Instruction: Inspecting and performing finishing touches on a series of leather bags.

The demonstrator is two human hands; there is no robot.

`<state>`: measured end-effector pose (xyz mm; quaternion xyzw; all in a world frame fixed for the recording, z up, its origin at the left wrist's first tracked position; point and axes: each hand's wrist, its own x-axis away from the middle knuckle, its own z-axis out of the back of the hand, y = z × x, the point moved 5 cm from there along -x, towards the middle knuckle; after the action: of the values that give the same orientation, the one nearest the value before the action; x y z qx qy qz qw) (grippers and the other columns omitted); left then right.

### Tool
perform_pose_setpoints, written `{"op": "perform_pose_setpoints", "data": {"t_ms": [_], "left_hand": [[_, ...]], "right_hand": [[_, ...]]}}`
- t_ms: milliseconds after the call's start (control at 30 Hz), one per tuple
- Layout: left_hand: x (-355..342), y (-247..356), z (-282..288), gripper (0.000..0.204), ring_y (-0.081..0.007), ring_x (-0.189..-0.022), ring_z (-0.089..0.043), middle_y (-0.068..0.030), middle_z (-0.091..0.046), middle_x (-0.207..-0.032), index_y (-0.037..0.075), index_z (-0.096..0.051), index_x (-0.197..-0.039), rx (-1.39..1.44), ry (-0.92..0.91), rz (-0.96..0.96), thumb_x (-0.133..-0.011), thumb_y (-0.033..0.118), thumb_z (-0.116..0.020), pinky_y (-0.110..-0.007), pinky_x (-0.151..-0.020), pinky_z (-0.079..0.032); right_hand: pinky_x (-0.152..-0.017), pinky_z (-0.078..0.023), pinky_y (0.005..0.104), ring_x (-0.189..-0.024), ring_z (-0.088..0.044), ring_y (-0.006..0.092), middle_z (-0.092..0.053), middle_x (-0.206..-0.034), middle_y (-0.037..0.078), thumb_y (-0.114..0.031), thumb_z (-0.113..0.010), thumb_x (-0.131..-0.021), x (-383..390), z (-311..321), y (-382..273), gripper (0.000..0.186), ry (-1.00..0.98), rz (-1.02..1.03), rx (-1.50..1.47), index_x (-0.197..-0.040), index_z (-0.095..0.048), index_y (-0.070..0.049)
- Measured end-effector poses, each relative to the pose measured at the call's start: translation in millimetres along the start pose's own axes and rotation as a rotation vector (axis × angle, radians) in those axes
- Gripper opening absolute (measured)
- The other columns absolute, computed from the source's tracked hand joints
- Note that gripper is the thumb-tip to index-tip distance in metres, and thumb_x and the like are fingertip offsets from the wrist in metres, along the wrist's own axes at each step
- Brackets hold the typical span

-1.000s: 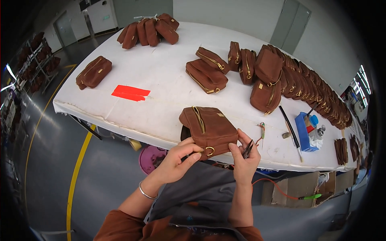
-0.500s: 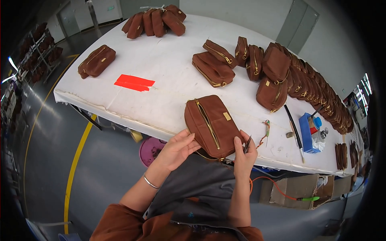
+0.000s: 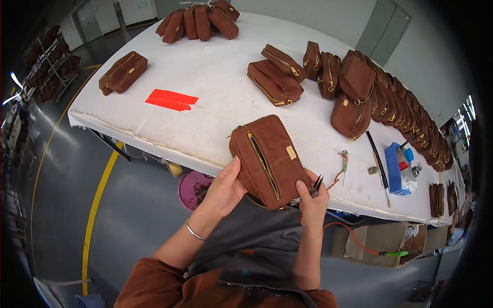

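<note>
A brown zip pouch (image 3: pixel 265 161) with a long gold zip and a small gold plate faces up over the table's near edge. My left hand (image 3: pixel 222 189) grips its left side, fingers curled toward the underside. At the pouch's lower right, my right hand (image 3: pixel 313 200) presses with the thumb and also holds a dark pointed metal tool (image 3: pixel 317 186), perhaps snips, sticking up between the fingers. The far parts of both hands are hidden by the pouch.
The white table (image 3: pixel 205 118) holds brown pouches (image 3: pixel 390 108), a red tape patch (image 3: pixel 171 98), a brush (image 3: pixel 380 169), a thread cutter (image 3: pixel 344 161) and a blue tray (image 3: pixel 393 169). Below are a pink bin (image 3: pixel 187 190), cardboard (image 3: pixel 370 244) and an orange cord.
The pouch has turned more upright, its zip now running lengthwise away from me, and has risen in view. My left hand has moved up along its left side.
</note>
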<state>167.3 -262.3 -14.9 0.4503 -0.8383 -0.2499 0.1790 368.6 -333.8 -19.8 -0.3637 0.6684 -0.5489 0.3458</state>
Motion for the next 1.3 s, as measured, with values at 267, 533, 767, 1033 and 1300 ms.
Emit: {"op": "perform_pose_setpoints", "data": {"t_ms": [267, 533, 767, 1033, 1300], "left_hand": [[11.5, 5.7, -0.8, 0.047, -0.0179, -0.126, -0.049, -0.0063, -0.048, -0.14, 0.007, -0.037, -0.143, 0.005, -0.134, 0.007, -0.104, 0.033, -0.038, -0.037, -0.106, -0.041], [15.7, 14.2, -11.3, 0.056, -0.0187, -0.13, -0.044, -0.0082, -0.042, -0.144, 0.005, -0.033, -0.144, 0.007, -0.119, 0.001, -0.102, 0.041, -0.04, -0.038, -0.107, -0.038], [29.9, 18.5, -12.7, 0.048, -0.0189, -0.129, -0.045, -0.0081, -0.052, -0.135, 0.002, -0.046, -0.135, -0.115, -0.126, -0.019, -0.101, 0.035, -0.046, -0.037, -0.106, -0.038], [48.0, 37.0, -41.6, 0.032, -0.0132, -0.108, -0.058, -0.0066, -0.063, -0.12, -0.003, -0.062, -0.114, -0.597, -0.402, -0.049, -0.095, 0.022, -0.057, -0.028, -0.09, -0.045], [39.5, 28.3, -30.4, 0.03, -0.009, -0.102, -0.059, -0.0044, -0.065, -0.114, -0.001, -0.059, -0.121, -0.24, -0.185, -0.096, -0.099, 0.019, -0.054, -0.027, -0.089, -0.048]], "right_hand": [[-0.095, -0.047, 0.0306, -0.11, -0.058, 0.0181, -0.06, -0.121, 0.014, -0.001, -0.072, -0.081, 8.5, -13.2, -12.3, 0.058, -0.24, -0.215, -0.074, -0.133, -0.047, 0.008], [-0.096, -0.047, 0.0309, -0.114, -0.057, 0.0178, -0.058, -0.126, 0.014, 0.002, -0.078, -0.073, 8.2, -9.0, 1.9, 0.069, -0.386, -0.115, -0.058, -0.134, -0.046, 0.007], [-0.098, -0.046, 0.0316, -0.119, -0.054, 0.0193, -0.056, -0.13, 0.012, 0.0, -0.08, -0.069, 13.1, -9.4, -0.7, 0.072, -0.372, -0.188, -0.05, -0.133, -0.048, 0.005], [-0.058, -0.033, 0.0152, -0.064, -0.035, -0.0002, -0.062, -0.105, -0.001, 0.004, -0.081, -0.066, 15.8, 0.1, 8.7, 0.06, -0.366, -0.182, 0.024, -0.122, -0.057, 0.003], [-0.058, -0.032, 0.0141, -0.064, -0.032, 0.0001, -0.059, -0.114, -0.005, 0.006, -0.08, -0.066, 21.0, -5.7, 7.3, 0.072, -0.414, -0.21, 0.117, -0.133, -0.052, 0.002]]}}
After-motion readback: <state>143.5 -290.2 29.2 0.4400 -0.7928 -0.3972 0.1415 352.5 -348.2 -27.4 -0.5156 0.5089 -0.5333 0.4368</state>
